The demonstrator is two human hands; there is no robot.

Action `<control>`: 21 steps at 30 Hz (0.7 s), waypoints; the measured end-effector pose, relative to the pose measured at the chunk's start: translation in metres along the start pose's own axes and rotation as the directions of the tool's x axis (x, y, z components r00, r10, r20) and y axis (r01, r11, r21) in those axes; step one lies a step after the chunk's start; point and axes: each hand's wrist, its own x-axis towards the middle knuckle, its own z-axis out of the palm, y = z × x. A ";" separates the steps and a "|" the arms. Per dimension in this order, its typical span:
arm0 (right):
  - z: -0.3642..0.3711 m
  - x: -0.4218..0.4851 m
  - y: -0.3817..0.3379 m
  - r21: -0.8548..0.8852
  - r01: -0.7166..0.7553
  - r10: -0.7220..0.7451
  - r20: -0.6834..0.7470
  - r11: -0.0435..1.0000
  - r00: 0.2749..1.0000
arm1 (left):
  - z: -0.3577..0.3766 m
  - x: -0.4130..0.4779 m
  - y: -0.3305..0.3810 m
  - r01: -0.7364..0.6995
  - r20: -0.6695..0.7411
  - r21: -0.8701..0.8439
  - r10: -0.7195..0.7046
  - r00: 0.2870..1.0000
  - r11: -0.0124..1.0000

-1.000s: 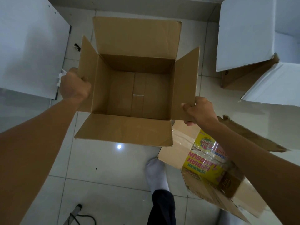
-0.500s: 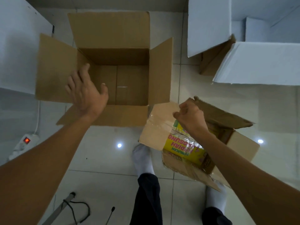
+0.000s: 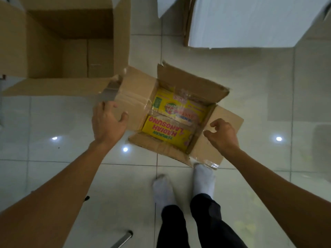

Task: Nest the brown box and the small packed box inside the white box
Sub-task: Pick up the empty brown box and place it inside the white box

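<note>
I see the white box [image 3: 247,22] at the top right of the tiled floor [image 3: 268,104], only partly in frame, and the brown box [image 3: 59,51] at the top left, open and empty, both resting apart from my hands. The small packed box [image 3: 175,119] lies on the floor between my two hands, just ahead of my feet, its flaps spread and yellow packets filling it; its longer side runs from near left to far right. My left hand [image 3: 107,122] sits at its left flap, fingers half curled and loose, touching or almost so. My right hand [image 3: 222,135] hovers over the right flap, fingers bent, gripping nothing. Both seem equally near; I judge a two-handed lift comes next.
</note>
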 end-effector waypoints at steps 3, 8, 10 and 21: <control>0.004 0.007 0.036 -0.077 -0.043 0.029 -0.165 0.996 0.986 | 0.026 0.007 -0.012 0.215 0.164 0.024 -0.216 0.962 0.976; 0.012 0.025 0.079 0.127 -0.228 0.250 -0.202 0.965 0.947 | 0.051 0.037 -0.036 0.426 0.213 -0.153 -0.391 0.895 0.892; 0.011 0.034 0.086 0.309 -0.325 0.370 -0.097 0.894 0.924 | 0.056 0.047 -0.039 0.486 0.269 -0.211 -0.427 0.863 0.848; 0.007 0.042 0.087 0.525 -0.286 0.356 -0.034 0.801 0.934 | 0.054 0.043 -0.026 0.441 0.120 -0.111 -0.428 0.896 0.891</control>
